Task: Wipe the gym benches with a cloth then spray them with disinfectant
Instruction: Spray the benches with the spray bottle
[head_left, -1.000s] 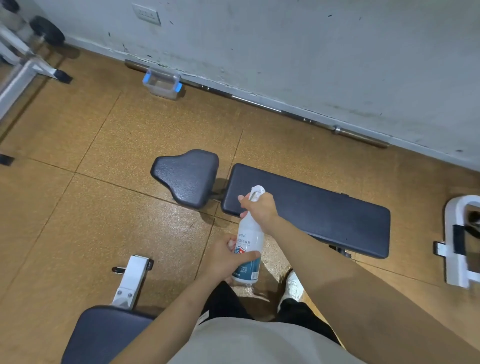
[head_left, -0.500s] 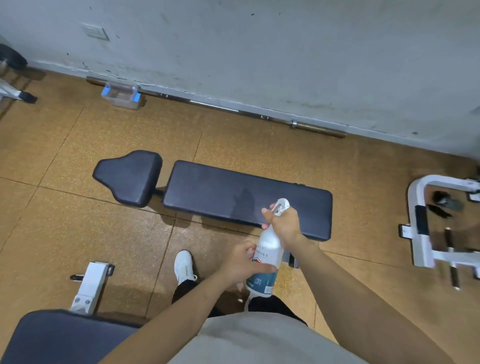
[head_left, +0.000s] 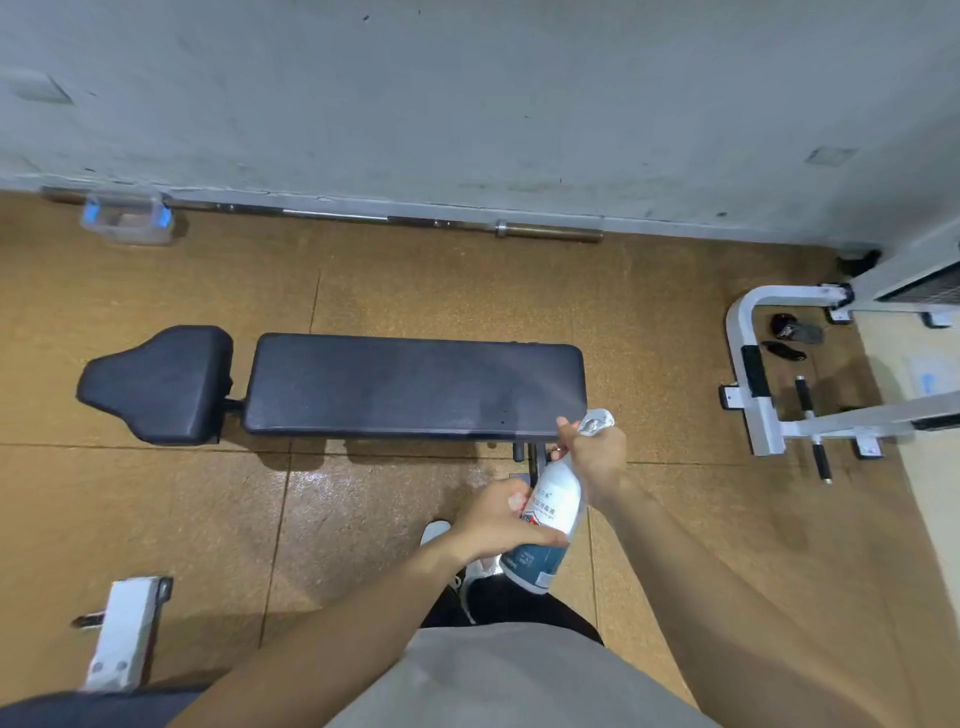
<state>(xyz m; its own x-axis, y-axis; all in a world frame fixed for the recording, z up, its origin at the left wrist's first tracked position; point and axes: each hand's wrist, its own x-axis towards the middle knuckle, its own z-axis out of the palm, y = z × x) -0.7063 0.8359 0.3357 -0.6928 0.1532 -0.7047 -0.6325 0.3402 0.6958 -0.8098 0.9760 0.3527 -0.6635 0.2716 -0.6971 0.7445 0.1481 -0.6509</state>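
A black padded gym bench (head_left: 410, 384) lies across the middle of the floor, its separate seat pad (head_left: 156, 382) at the left. I hold a white disinfectant spray bottle (head_left: 553, 512) with a teal base just in front of the bench's right end. My left hand (head_left: 496, 519) grips the bottle's body. My right hand (head_left: 597, 454) is curled round the neck and the trigger head, whose nozzle points at the bench's right end. No cloth is in view.
A barbell bar (head_left: 395, 221) and a clear plastic box (head_left: 127, 218) lie along the grey wall. A white metal frame (head_left: 753, 374) stands at the right. A second bench's white leg (head_left: 122, 634) and dark pad sit at the lower left. My white shoe (head_left: 434, 532) is below the bench.
I have stepped to the right along the bench. Both hands and the bottle have gone from the bench's left end near the seat gap to its right end.
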